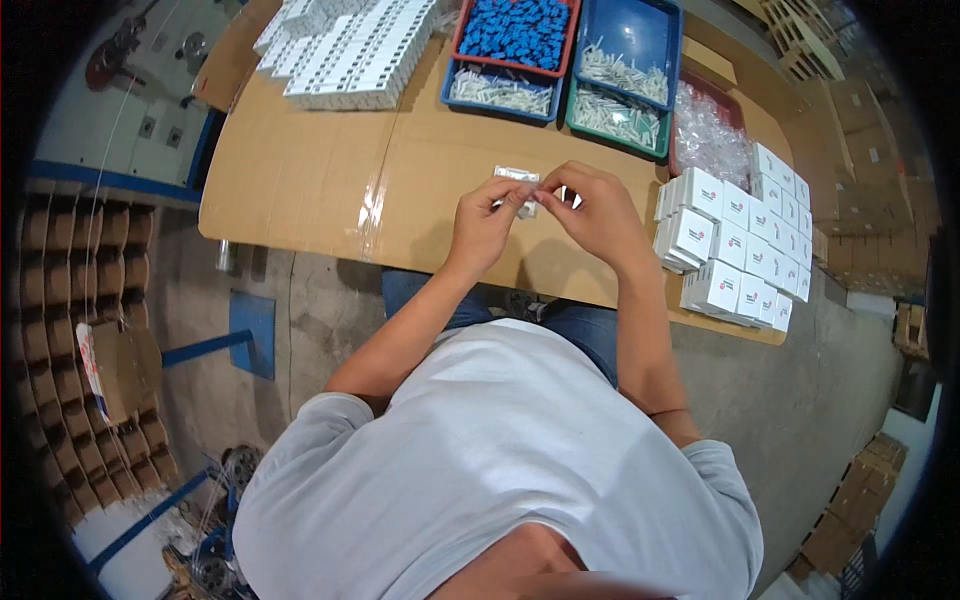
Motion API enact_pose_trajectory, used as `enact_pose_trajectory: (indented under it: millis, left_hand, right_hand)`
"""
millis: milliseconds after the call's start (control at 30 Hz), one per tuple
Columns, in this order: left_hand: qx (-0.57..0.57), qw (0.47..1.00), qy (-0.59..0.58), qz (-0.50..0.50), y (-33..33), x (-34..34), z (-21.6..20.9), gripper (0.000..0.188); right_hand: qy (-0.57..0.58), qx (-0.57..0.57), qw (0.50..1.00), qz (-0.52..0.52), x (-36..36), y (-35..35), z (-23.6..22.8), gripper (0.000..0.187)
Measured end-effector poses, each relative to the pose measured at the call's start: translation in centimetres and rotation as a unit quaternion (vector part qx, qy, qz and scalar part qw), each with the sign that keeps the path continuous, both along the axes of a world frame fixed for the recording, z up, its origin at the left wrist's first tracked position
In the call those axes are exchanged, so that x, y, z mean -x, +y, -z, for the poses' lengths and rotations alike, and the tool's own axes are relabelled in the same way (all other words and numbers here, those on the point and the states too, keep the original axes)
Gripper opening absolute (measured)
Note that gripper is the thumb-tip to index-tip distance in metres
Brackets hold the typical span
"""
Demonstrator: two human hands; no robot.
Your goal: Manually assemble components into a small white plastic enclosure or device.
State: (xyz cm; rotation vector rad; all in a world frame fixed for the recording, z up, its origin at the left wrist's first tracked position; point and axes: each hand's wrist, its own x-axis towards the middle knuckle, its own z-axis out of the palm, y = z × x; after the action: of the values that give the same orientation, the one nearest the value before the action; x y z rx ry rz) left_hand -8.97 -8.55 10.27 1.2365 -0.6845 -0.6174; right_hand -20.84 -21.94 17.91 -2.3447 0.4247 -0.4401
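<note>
In front of me, over the cardboard-covered tabletop (430,195), is a small white rectangular piece (513,173). My left hand (482,225) is closed on it, the thumb lying across its front. My right hand (597,208) is closed in a pinch at the piece's right edge, thumb and forefinger meeting near my left fingertips. What the right fingers pinch is too small to make out. Fingers cover much of the white piece.
Beyond my hands stand a red tray of blue parts (515,35) and a blue tray of white plugs (625,75). A tray holds clear plastic bags (708,135). White boxes (745,235) are stacked at right; rows of white units (350,60) stand far left.
</note>
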Motion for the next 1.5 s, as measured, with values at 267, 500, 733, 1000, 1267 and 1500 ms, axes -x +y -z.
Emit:
enact_pose_trajectory:
  millis: [267,500,733,1000,1267,1500]
  left_hand:
    - [-0.018,0.996,0.078,0.038,-0.1,-0.4,-0.3,0.016]
    - [0.028,0.995,0.093,-0.034,0.2,0.7,-2.0,0.015]
    - [0.053,0.994,0.072,-0.061,0.4,0.1,-2.5,0.017]
    - [0.058,0.994,0.071,-0.057,0.9,-0.7,-2.1,0.018]
    - [0.049,0.994,0.077,-0.066,1.0,-1.5,-1.6,0.019]
    - [0.051,0.994,0.07,-0.06,0.6,-1.4,-1.8,0.019]
  right_hand:
    - [0.021,-0.138,0.99,0.024,1.4,-0.9,0.7,0.014]
    - [-0.111,-0.337,0.933,0.056,0.9,0.3,1.0,0.026]
    - [-0.15,-0.36,0.917,0.086,-0.2,2.5,1.1,0.017]
    - [-0.144,-0.345,0.921,0.113,-1.4,2.8,1.7,0.016]
    - [-0.153,-0.294,0.936,0.114,-2.3,2.9,2.6,0.012]
    - [-0.167,-0.244,0.947,0.122,-2.5,2.8,2.8,0.012]
